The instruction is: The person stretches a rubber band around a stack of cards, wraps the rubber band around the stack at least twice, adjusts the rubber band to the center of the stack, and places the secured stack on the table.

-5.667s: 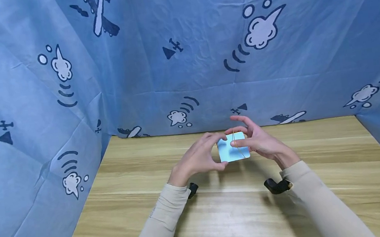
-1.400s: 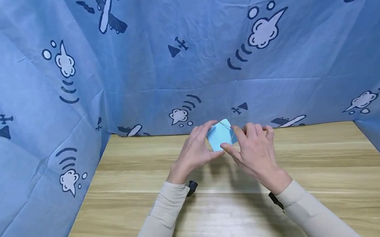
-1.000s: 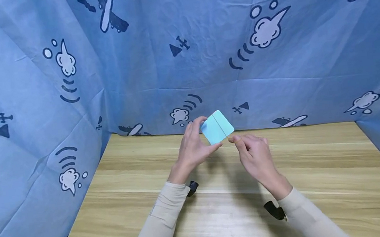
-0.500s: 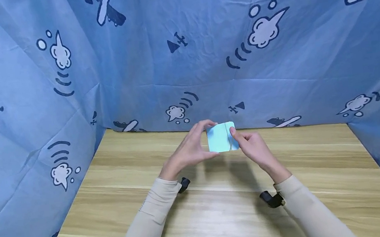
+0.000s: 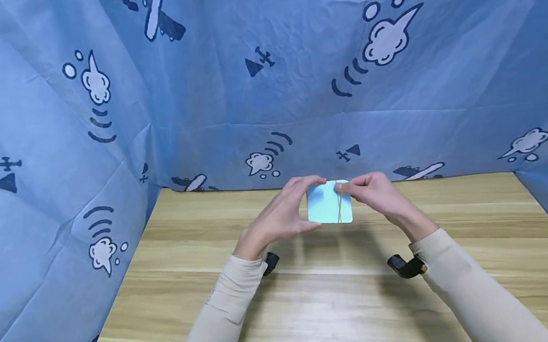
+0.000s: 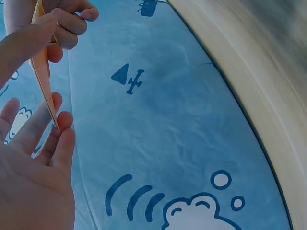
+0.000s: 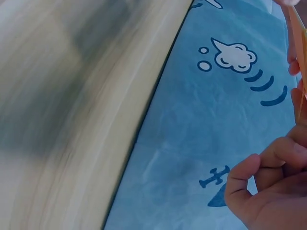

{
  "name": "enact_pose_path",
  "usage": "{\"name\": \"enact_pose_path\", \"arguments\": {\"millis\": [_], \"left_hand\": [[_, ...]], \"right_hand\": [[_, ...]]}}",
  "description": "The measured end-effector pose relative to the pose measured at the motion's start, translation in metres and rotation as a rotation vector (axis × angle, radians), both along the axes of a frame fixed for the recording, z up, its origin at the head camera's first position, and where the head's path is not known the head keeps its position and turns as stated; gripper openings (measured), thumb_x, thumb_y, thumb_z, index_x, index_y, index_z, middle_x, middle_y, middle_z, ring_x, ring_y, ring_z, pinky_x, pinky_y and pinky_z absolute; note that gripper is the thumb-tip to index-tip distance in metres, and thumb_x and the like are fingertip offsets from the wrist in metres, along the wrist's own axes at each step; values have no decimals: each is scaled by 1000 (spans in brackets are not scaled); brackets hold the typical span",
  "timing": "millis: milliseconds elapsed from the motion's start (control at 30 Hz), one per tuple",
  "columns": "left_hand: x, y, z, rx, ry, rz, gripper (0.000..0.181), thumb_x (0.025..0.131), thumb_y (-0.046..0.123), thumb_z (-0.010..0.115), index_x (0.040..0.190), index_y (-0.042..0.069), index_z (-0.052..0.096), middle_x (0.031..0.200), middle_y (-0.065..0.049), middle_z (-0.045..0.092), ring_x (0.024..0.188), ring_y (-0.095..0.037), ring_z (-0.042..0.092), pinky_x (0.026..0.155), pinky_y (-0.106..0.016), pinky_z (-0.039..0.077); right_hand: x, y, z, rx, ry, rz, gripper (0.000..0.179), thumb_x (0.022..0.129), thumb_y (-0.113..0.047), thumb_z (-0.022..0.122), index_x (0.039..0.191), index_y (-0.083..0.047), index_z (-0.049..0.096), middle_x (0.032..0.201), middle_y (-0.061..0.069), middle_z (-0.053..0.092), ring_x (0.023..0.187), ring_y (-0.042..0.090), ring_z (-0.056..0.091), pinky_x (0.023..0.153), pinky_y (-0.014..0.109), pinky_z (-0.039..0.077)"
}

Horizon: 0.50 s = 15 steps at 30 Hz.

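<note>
"Pale blue square [image 5: 319,206], round-cornered and thin as card: where is it?"

"Held in the air over the far part of the wood-grained bench [image 5: 319,311], between the two hands, its flat face turned toward the head view."

"And the left hand [image 5: 282,213]?"

"Bent like a C: fingers at the top edge, thumb at the bottom one, gripping the square near its left side."

"What about the right hand [image 5: 380,194]?"

"Thumb and forefinger pinch a thin yellowish band [image 5: 340,210] near its upper end. It runs down the right half of the square (two strands, lying close together). Whether those fingertips also nip the square itself, I cannot tell."

"Do the wrist views help?"

"Somewhat. Both catch the square almost edge-on, looking orange there; in the right one it is partly out of view."

"Anything round about?"

"Beige sleeves [image 5: 221,313] on both arms, a black curved piece [image 5: 404,267] by each wrist, and, behind the bench and along its sides, blue cloth [image 5: 296,96] printed with planes and clouds."
</note>
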<state>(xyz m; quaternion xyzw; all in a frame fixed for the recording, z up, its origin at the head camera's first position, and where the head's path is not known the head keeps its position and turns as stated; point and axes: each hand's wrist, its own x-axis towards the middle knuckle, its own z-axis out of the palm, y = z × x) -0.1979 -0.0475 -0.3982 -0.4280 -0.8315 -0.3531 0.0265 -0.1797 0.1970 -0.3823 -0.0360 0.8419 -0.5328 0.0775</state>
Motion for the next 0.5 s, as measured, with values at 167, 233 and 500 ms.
{"name": "enact_pose_path", "arguments": {"millis": [167,233,500], "left_hand": [[0,2,1,-19,-7,-23,86,71,8,91,144,16,45,144,-2,48,134,-15,39,103,-29,45],[0,2,1,-18,-19,-16,88,71,10,91,145,16,44,145,-2,47,134,-15,39,102,-30,45],[-3,-1,-3,15,-49,63,91,71,13,93,145,21,41,140,1,49,125,-15,43,96,-34,48]], "right_hand": [[-3,4,3,-39,-41,26,39,95,-39,70,98,-1,79,75,-8,53,80,12,45,81,32,40],[-4,4,4,-60,-53,38,38,95,-37,70,98,0,77,73,-6,52,78,13,45,81,31,40],[-4,11,5,-118,-8,46,32,95,-25,71,104,6,68,80,8,60,72,18,53,66,27,48]]}}
